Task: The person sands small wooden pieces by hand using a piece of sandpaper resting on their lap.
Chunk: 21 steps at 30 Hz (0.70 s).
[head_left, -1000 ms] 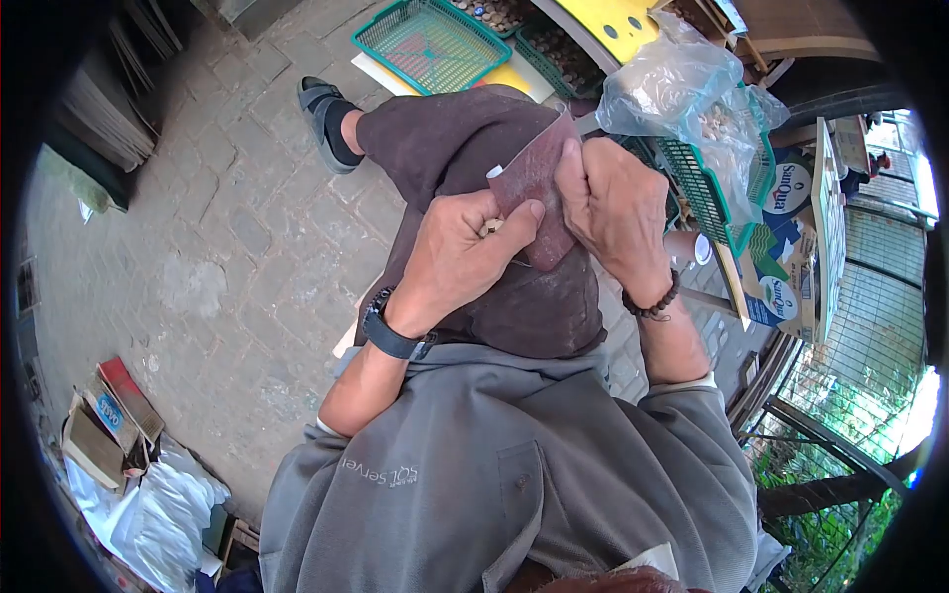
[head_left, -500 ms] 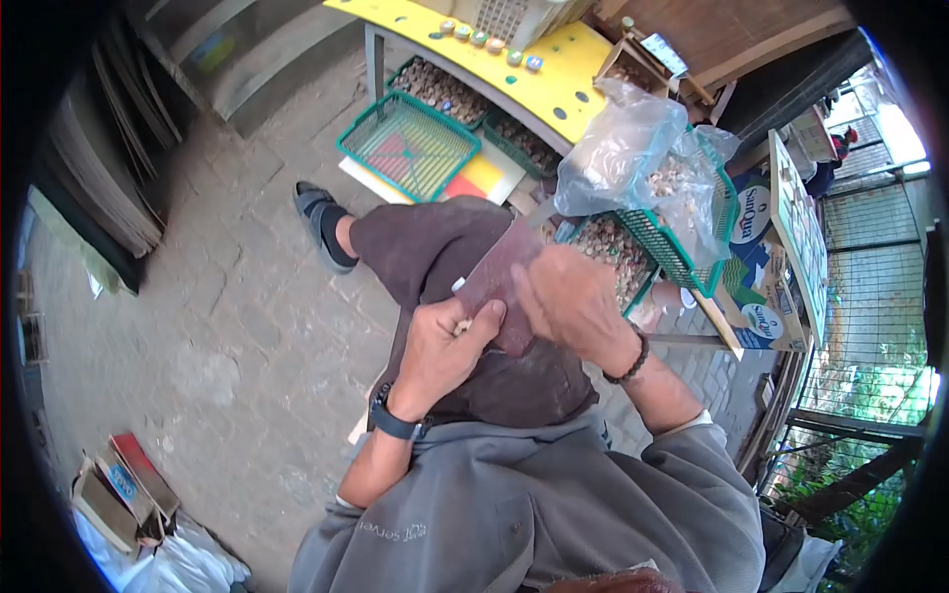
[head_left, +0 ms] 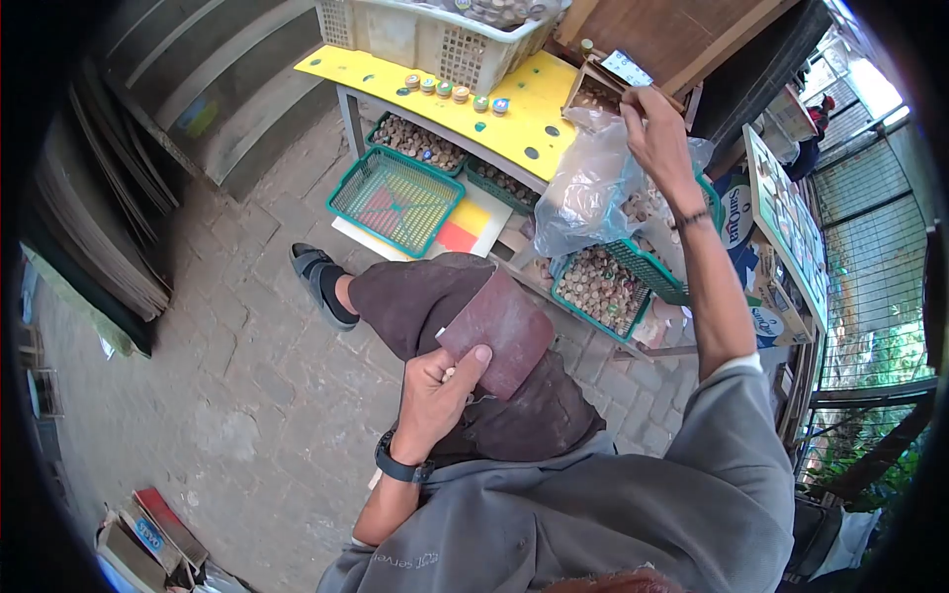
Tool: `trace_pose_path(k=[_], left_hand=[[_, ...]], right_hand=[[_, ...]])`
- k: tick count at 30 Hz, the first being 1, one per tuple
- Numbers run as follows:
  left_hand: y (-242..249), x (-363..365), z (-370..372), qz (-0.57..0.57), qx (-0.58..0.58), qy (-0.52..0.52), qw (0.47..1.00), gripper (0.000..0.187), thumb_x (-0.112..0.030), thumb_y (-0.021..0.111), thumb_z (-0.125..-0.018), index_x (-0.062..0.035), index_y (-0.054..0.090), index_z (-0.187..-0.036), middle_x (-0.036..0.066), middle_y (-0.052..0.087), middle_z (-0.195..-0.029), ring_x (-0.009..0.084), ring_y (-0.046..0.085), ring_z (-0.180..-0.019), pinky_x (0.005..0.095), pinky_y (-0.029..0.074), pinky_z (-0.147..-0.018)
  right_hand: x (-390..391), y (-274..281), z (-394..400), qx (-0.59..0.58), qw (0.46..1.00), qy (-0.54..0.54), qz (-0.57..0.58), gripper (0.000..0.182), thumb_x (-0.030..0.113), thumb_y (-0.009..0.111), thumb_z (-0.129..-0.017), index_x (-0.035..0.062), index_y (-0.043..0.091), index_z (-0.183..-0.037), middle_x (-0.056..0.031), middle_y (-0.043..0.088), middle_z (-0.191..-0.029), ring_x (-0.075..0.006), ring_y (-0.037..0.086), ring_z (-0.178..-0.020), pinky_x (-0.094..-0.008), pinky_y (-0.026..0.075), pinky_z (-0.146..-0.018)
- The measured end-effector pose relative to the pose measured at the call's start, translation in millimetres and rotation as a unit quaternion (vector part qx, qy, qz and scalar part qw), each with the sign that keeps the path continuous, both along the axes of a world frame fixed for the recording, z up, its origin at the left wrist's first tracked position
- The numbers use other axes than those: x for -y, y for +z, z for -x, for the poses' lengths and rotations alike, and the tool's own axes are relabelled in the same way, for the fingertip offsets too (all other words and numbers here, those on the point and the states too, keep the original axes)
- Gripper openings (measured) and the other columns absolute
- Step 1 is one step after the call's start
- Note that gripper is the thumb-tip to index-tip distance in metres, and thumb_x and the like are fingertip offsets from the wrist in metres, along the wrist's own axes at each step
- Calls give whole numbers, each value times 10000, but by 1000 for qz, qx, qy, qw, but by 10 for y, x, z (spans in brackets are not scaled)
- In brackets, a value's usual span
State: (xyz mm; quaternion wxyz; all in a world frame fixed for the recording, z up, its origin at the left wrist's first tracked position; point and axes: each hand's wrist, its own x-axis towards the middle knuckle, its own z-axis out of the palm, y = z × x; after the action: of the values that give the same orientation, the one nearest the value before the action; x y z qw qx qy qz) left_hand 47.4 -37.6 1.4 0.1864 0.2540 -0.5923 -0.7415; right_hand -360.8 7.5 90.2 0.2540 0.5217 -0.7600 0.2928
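Observation:
My left hand rests on my raised knee and grips a reddish-brown sheet of sandpaper, thumb on top. A small pale piece shows between its fingers under the sheet. My right hand is stretched up and away. Its curled fingers are at the top of a clear plastic bag, next to a small wooden box on the yellow table. Whether it grips anything is hidden.
A white crate and a row of small round caps sit on the yellow table. Green baskets of round pieces stand under and beside it. My sandalled foot rests on paving. Cardboard boxes stand right.
My right hand let go of the sandpaper and rose to the bag and box on the table. My left hand keeps the sheet on my knee. The view tilted up.

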Motion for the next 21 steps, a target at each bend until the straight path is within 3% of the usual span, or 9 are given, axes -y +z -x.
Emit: trace_pose_path(k=[3,6,8,10,12,14,15,18,21], left_hand=[[30,-11,19,-19,5,4,1000,319,-300,671,-989,7,756,-993,-53,626,-687,2,474,-601,222,374,-513],[53,-8,52,-25,-3,34,999,317,-302,672,-989,3,760,-987,-55,630,-688,0,472,-602,215,367,-509],[16,-21,53,-33,7,43,999,289,-279,686,-982,-1,762,-990,-60,627,-689,-3,468,-601,209,358,-506],[-44,-14,39,-35,10,44,998,273,-265,694,-976,0,762,-983,-62,623,-685,-4,465,-599,207,352,-504],[-35,-22,46,-35,14,38,999,257,-250,703,-970,0,762,-976,-65,618,-681,-5,461,-597,205,345,-502],[53,-38,62,-63,7,50,997,235,-222,715,-960,8,758,-948,-73,604,-673,-9,461,-596,202,332,-500],[43,-50,64,-64,9,43,997,235,-222,715,-960,8,758,-948,-73,604,-673,-9,461,-596,202,332,-500],[9,-34,14,-77,-3,39,996,202,-193,721,-952,5,761,-941,-78,597,-671,-13,458,-593,199,321,-498],[82,-22,-7,-117,-13,47,992,157,-164,726,-943,-18,754,-894,-74,604,-681,-14,456,-584,194,312,-495]], right_hand=[[238,-19,492,-97,977,-126,-139,169,95,549,-917,13,654,-1021,-217,686,-965,-408,657,-956,-472,525,-803],[239,7,483,-71,980,-172,-65,247,94,503,-922,28,665,-1096,-218,702,-1037,-408,660,-1003,-465,538,-831],[94,74,172,-61,983,-167,-40,241,117,538,-935,22,683,-1103,-206,714,-1038,-358,697,-960,-416,545,-806],[-168,87,-191,97,993,-57,32,210,160,582,-950,14,703,-1040,-167,723,-967,-281,714,-886,-358,539,-768],[-475,94,-671,186,981,-53,-20,183,172,633,-944,18,721,-989,-133,716,-899,-214,705,-828,-320,528,-748],[-700,-28,-1197,215,976,24,-27,143,132,651,-924,21,716,-986,-113,707,-858,-226,702,-810,-323,535,-755],[-763,-65,-1424,236,964,110,-59,132,111,678,-902,25,712,-996,-101,716,-890,-245,702,-838,-335,540,-768],[-723,-131,-1959,191,933,246,-179,494,241,726,-889,59,578,-1323,-174,548,-1366,-360,552,-1232,-420,457,-1004],[-679,-352,-2013,170,934,234,-212,631,308,725,-887,70,486,-1420,-209,451,-1432,-398,471,-1298,-468,393,-1077]])
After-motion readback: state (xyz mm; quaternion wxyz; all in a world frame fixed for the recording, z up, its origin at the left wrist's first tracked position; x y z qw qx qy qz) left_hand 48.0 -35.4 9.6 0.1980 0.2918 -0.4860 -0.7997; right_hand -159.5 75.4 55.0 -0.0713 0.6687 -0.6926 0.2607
